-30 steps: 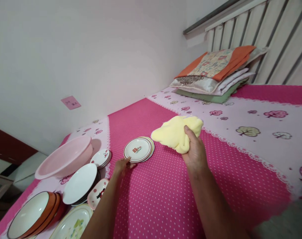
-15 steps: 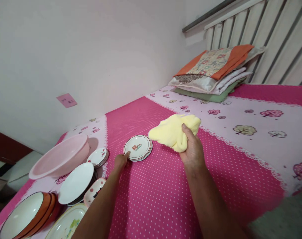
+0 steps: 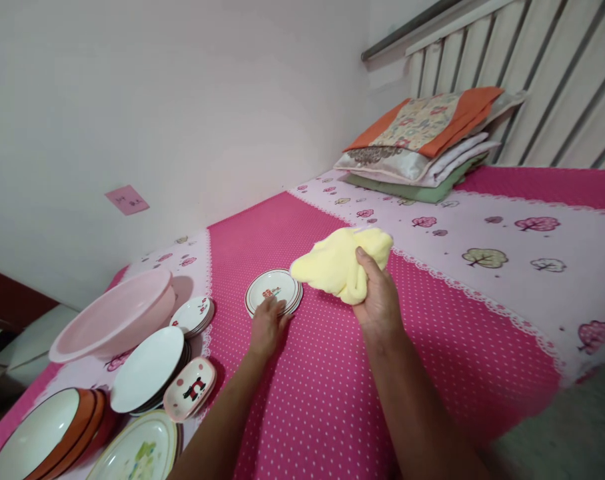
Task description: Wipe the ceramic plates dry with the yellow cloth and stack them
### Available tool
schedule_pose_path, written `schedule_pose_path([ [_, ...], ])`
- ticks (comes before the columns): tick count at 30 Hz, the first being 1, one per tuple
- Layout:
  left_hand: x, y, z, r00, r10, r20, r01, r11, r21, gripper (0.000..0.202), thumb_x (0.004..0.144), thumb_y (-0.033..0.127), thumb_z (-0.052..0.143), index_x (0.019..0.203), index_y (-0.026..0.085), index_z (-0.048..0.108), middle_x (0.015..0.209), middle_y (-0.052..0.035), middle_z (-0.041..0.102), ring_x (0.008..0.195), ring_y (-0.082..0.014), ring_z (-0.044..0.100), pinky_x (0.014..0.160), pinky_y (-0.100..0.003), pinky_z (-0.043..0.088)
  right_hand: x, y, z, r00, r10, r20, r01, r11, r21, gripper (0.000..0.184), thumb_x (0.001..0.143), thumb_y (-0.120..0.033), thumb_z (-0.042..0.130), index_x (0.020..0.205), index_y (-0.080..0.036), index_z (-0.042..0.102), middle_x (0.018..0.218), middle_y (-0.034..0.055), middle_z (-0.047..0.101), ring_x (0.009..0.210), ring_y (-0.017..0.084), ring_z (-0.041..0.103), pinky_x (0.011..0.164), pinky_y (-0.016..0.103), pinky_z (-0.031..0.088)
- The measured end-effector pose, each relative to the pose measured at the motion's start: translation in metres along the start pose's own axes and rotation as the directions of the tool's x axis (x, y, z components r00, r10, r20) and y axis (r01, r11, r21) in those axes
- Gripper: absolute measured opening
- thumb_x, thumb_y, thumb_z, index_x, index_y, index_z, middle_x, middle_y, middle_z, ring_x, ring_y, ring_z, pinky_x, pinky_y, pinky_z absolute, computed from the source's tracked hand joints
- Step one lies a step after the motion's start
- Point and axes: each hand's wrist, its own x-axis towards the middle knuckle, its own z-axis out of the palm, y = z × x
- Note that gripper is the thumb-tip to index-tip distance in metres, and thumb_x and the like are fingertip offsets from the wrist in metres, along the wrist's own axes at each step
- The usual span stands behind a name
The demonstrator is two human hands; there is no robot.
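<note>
Part of the near side of the small plate stack (image 3: pixel 260 288) is hidden by the left hand (image 3: pixel 270 327), and whether the fingertips grip or only rest there cannot be told; all but the thumb of the right hand (image 3: pixel 378 303) is largely masked by the yellow cloth (image 3: pixel 332 263), whose tip also covers a little plate rim; left of the left hand, the orange bowls (image 3: pixel 81 427) and the green-printed plate (image 3: pixel 132 450) run off the bottom edge; beyond them, writing on the pink card (image 3: pixel 126 200) is too small to read; right of the right hand, a grey patch (image 3: pixel 562 427) is blurred.
</note>
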Motion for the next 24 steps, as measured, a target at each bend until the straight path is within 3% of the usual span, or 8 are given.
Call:
schedule_pose_path([
  [6, -0.004, -0.002, 0.015, 1.000, 0.030, -0.008, -0.030, 0.999, -0.025, 0.010, 0.086, 0.026, 0.074, 0.094, 0.027, 0.079, 0.124, -0.0129, 0.072, 0.128, -0.0348, 0.059, 0.123, -0.054, 0.029, 0.000, 0.000, -0.001, 1.000, 0.002, 0.005, -0.002, 1.000, 0.010, 0.054, 0.077, -0.038, 0.083, 0.124, -0.016, 0.071, 0.124, 0.0124, 0.077, 0.108, 0.029, 0.076, 0.088, 0.041, 0.067],
  [11, -0.004, -0.003, 0.015, 0.999, 0.037, -0.016, -0.037, 0.999, -0.016, 0.011, 0.087, 0.025, 0.071, 0.095, 0.026, 0.079, 0.124, -0.0133, 0.072, 0.129, -0.0350, 0.058, 0.124, -0.055, 0.026, -0.001, 0.003, 0.000, 0.999, -0.001, 0.036, 0.002, 1.000, -0.023, 0.055, 0.080, -0.040, 0.081, 0.128, -0.015, 0.069, 0.123, 0.0138, 0.077, 0.110, 0.030, 0.075, 0.086, 0.041, 0.067],
  [16, -0.009, -0.001, 0.018, 0.998, 0.058, -0.032, -0.058, 0.998, 0.012, 0.020, 0.089, 0.020, 0.067, 0.107, 0.023, 0.077, 0.132, -0.0169, 0.070, 0.136, -0.0371, 0.053, 0.126, -0.061, 0.013, -0.002, 0.003, 0.001, 1.000, 0.022, 0.019, -0.022, 1.000, 0.002, 0.058, 0.076, -0.039, 0.085, 0.127, -0.015, 0.070, 0.124, 0.0140, 0.077, 0.106, 0.030, 0.076, 0.085, 0.041, 0.067],
  [20, -0.037, 0.016, 0.020, 0.993, 0.081, -0.090, -0.080, 0.997, 0.018, 0.044, 0.087, 0.020, 0.071, 0.131, 0.021, 0.069, 0.155, -0.0201, 0.053, 0.152, -0.0394, 0.034, 0.127, -0.063, 0.010, -0.002, 0.005, 0.001, 0.999, 0.030, 0.031, -0.030, 1.000, -0.011, 0.058, 0.076, -0.039, 0.085, 0.127, -0.016, 0.070, 0.122, 0.0121, 0.078, 0.104, 0.029, 0.077, 0.087, 0.041, 0.067],
  [22, -0.063, 0.029, 0.016, 0.991, 0.106, -0.084, -0.108, 0.994, -0.025, 0.046, 0.087, 0.022, 0.073, 0.133, 0.025, 0.069, 0.155, -0.0174, 0.054, 0.153, -0.0375, 0.035, 0.128, -0.061, 0.013, -0.002, 0.007, 0.001, 0.998, 0.036, 0.056, -0.036, 0.999, -0.011, 0.055, 0.076, -0.039, 0.085, 0.125, -0.017, 0.071, 0.124, 0.0112, 0.077, 0.108, 0.028, 0.076, 0.090, 0.041, 0.066],
  [24, -0.095, 0.041, 0.005, 0.991, 0.134, -0.011, -0.134, 0.982, -0.135, 0.042, 0.089, 0.023, 0.072, 0.131, 0.030, 0.073, 0.148, -0.0145, 0.062, 0.149, -0.0351, 0.042, 0.128, -0.056, 0.020, -0.002, 0.008, 0.001, 0.996, 0.033, 0.079, -0.033, 0.999, -0.011, 0.052, 0.077, -0.040, 0.084, 0.122, -0.018, 0.072, 0.125, 0.0109, 0.077, 0.113, 0.028, 0.074, 0.094, 0.041, 0.065],
])
